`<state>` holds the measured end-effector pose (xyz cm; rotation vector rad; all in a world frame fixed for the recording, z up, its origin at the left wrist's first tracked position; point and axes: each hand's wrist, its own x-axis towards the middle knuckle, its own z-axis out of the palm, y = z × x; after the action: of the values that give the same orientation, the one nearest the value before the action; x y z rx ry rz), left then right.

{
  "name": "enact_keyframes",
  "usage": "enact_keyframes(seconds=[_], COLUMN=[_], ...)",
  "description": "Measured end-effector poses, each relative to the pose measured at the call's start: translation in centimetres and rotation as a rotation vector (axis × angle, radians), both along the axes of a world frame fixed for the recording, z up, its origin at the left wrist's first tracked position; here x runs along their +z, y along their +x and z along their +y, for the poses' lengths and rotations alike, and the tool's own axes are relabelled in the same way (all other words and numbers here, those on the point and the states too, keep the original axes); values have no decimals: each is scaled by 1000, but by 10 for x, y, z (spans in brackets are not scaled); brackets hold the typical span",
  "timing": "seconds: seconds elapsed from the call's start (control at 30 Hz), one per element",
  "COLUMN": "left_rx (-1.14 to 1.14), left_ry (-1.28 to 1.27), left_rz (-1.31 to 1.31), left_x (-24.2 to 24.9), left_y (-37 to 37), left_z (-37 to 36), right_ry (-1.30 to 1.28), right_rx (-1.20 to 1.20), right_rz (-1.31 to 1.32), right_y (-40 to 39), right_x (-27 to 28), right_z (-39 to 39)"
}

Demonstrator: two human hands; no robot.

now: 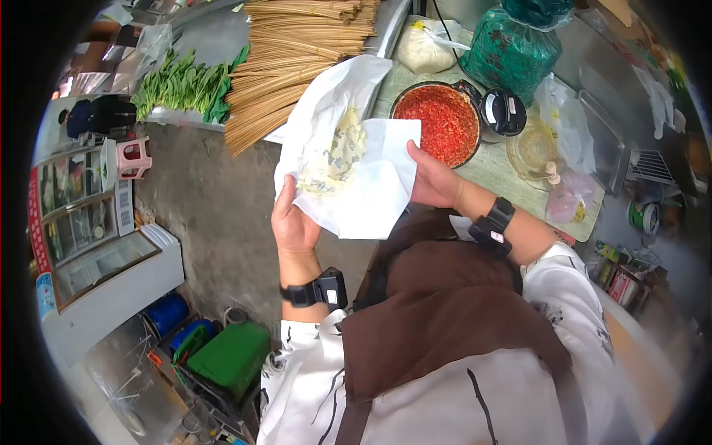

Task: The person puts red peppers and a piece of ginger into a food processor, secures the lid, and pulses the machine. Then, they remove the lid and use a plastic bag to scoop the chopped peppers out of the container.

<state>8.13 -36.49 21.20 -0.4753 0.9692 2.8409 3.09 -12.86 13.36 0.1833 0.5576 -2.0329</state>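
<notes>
White paper [378, 200], with a damp, yellowish, see-through patch in its middle, is spread between my two hands. At its lower left edge my left hand [294, 222] grips it, thumb along the border. My right hand [434, 176] holds the right edge, thumb on top and the other fingers hidden beneath. Just beyond the paper, a round pot of chopped red chili [437, 119] stands on the counter. A bundle of thin wooden sticks [297, 67] lies beyond the paper's left part.
Leafy greens [182, 85] lie left of the sticks. A dark-lidded jar [503, 113], a glass bowl [532, 152], a green bag [512, 48] and a white bag [430, 46] stand on the counter. A green bin [230, 360], a pink stool [133, 159] and a distant person [96, 117] are at left.
</notes>
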Motion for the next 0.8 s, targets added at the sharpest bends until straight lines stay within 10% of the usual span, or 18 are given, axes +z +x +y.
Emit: enact_keyframes(seconds=[0.47,0.7,0.8], left_rx=[-229,-1,42], left_ry=[-228,-549,-626], left_rz=[-236,-335,-232], left_x=[-65,-49,-61], left_y=[10,-4,-4], left_z=[9,21,18], right_ry=[388,956,1496], right_rx=[-560,-141,-59], right_rz=[113,16,638], right_y=[3,8,17], right_x=[-13,15,54], right_z=[39,78,76])
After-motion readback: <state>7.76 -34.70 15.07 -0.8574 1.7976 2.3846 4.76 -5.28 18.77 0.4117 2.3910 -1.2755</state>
